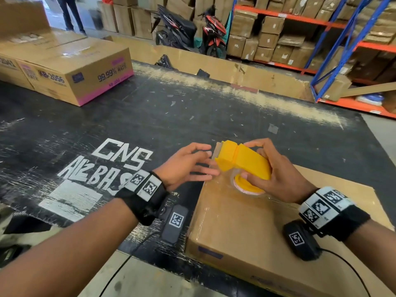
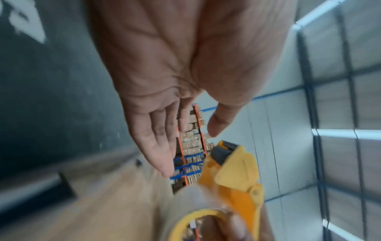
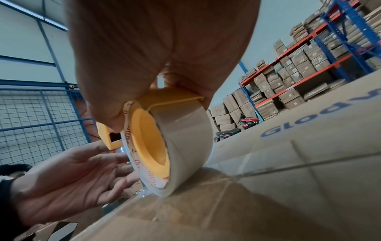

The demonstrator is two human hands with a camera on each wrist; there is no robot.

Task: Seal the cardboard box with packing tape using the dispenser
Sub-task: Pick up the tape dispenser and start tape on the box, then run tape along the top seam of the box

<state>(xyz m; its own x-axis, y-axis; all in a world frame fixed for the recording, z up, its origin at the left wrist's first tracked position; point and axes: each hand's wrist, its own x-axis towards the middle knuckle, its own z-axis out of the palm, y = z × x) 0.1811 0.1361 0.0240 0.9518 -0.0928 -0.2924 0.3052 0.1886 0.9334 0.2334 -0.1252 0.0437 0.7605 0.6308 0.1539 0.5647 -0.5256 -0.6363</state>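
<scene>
Head view: cardboard box [image 1: 246,221] on black table [image 1: 128,116], right hand [image 1: 276,170] grasping yellow dispenser [image 1: 244,159] at its far corner; left wrist view: left hand [image 2: 175,78] spread, empty, beside dispenser; right wrist view: tape roll [image 3: 185,143] touching box top.

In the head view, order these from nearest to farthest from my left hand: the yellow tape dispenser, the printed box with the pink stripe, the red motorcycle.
1. Yellow tape dispenser, just right of the left hand.
2. Pink-striped box, far left on the table.
3. Red motorcycle, at the back by the shelving.
</scene>
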